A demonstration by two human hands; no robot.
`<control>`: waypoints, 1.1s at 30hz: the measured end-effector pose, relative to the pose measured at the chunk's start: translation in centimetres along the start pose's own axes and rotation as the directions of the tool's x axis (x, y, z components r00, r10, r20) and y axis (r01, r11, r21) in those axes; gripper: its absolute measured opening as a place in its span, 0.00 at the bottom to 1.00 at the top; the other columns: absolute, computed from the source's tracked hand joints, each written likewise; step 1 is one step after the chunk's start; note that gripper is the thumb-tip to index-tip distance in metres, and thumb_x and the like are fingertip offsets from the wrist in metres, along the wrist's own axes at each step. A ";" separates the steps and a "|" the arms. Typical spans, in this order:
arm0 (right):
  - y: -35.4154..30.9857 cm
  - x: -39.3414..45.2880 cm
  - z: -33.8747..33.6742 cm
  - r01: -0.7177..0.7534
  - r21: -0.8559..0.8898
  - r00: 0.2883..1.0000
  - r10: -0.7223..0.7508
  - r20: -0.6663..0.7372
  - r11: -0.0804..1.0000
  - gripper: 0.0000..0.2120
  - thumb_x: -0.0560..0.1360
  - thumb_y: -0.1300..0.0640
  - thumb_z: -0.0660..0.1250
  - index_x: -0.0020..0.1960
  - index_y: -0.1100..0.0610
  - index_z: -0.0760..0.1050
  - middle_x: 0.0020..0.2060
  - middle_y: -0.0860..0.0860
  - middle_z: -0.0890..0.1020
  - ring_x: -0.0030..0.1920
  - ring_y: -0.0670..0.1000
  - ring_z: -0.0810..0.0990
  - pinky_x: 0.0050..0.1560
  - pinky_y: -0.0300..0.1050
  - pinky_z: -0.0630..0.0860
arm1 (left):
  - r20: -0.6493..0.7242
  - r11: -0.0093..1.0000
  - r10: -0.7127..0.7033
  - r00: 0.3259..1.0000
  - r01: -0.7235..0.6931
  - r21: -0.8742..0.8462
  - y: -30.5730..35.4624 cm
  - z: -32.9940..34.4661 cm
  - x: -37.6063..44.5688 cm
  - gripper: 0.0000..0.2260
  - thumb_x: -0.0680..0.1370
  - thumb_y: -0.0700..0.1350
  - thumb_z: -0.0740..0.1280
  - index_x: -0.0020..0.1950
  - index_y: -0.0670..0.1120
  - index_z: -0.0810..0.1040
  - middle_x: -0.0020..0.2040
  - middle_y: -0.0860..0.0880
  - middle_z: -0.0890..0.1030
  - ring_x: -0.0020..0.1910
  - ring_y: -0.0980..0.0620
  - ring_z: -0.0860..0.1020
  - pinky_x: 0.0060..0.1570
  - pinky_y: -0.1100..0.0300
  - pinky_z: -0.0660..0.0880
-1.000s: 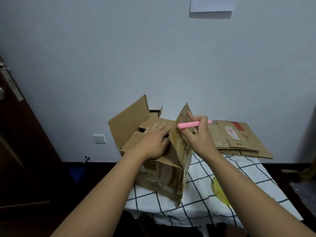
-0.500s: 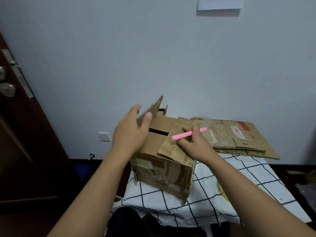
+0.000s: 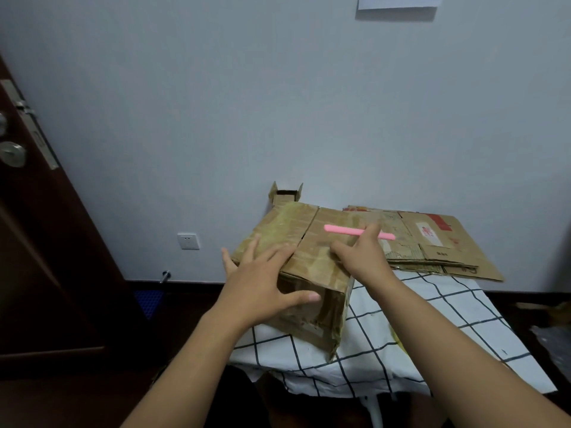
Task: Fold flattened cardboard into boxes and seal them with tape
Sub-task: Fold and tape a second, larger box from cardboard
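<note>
A worn brown cardboard box (image 3: 312, 316) stands on the checked tablecloth (image 3: 411, 344), its two top flaps folded down and meeting along a seam. My left hand (image 3: 262, 282) lies spread over the left flap and the box's near corner, fingers straight, thumb on the front face. My right hand (image 3: 361, 254) presses the right flap while pinching a pink stick-shaped tool (image 3: 343, 230) that lies across the top. No tape roll is visible.
A stack of flattened cardboard (image 3: 432, 242) lies at the back right of the table. A small open box (image 3: 285, 196) stands behind the main box against the wall. A dark door (image 3: 37, 242) is at the left; a wall socket (image 3: 188, 240) is low on the wall.
Both top flaps have come down from upright to flat. My left hand moved from the left flap's edge to lying flat on the closed top; my right hand kept the pink tool.
</note>
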State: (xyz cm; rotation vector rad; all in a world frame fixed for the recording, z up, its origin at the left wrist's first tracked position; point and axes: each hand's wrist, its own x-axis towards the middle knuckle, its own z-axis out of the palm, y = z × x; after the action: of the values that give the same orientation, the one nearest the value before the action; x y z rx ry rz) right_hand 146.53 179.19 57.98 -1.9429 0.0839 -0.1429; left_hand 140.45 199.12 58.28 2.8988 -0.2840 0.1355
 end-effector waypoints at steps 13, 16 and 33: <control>0.5 -1.2 -0.9 -0.034 0.063 0.999 0.034 -0.003 0.997 0.26 0.72 0.55 0.75 0.57 0.57 0.59 0.39 0.51 0.73 0.38 0.50 0.76 0.41 0.53 0.79 | -0.071 0.975 0.090 0.993 -0.102 -0.196 -3.1 0.2 1.0 0.27 0.73 0.69 0.64 0.72 0.68 0.66 0.76 0.66 0.59 0.79 0.56 0.45 0.72 0.29 0.39; 0.3 0.1 -1.7 -0.020 0.082 0.997 0.026 -0.072 0.996 0.24 0.75 0.52 0.72 0.55 0.58 0.58 0.40 0.51 0.73 0.36 0.47 0.75 0.33 0.44 0.73 | -0.073 0.923 0.035 0.997 -0.060 -0.380 -2.7 0.8 0.3 0.23 0.70 0.75 0.58 0.65 0.74 0.67 0.75 0.68 0.57 0.78 0.60 0.41 0.74 0.33 0.41; -2.5 3.1 -3.7 0.086 0.014 0.994 -0.085 -0.062 0.996 0.25 0.73 0.50 0.73 0.56 0.57 0.59 0.39 0.48 0.68 0.38 0.47 0.69 0.36 0.44 0.66 | -0.334 0.588 -0.389 0.858 -0.048 -0.807 -1.2 -0.7 2.8 0.05 0.78 0.52 0.67 0.48 0.55 0.81 0.78 0.51 0.61 0.75 0.54 0.61 0.71 0.57 0.58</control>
State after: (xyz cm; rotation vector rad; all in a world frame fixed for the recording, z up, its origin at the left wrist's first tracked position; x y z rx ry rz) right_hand 149.01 176.29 61.86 -1.9266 0.0403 -0.2596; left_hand 143.35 199.97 58.98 1.8703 0.0539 0.5399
